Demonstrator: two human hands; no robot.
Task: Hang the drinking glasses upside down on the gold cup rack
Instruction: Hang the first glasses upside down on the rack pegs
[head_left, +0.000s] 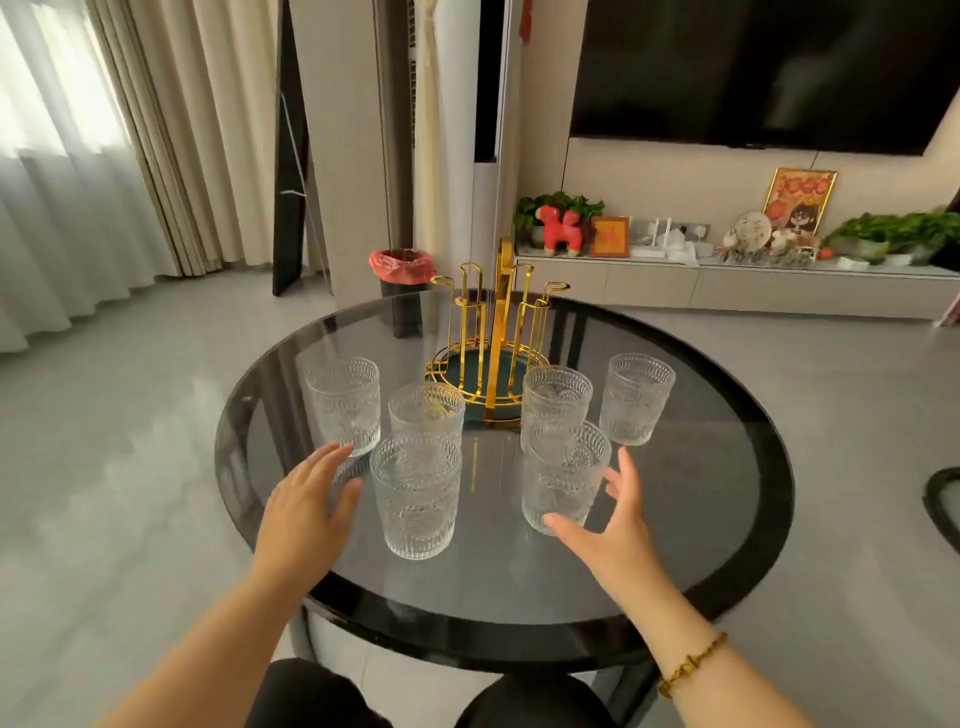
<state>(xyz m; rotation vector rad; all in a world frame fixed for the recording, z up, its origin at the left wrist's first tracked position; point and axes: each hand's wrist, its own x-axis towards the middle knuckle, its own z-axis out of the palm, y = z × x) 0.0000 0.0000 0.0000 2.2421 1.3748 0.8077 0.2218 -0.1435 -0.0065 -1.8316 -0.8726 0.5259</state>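
- Six glasses upright on glass table (701, 519), none hung; nearest two: (415, 499), (563, 475).
- gold cup rack (498, 338) empty, beyond fingertips.
- left hand (306, 509) spread, holding nothing, beside near-left glass.
- right hand (608, 525) spread, thumb at near-right glass base, no grasp yet.
- All six left.

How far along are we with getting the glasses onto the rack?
Done: nothing yet; the gold cup rack has every prong bare. In hand: nothing gripped. The left hand is open beside the near-left glass, and the right hand is open around the near-right glass. Left: all six glasses, upright on the round glass table.
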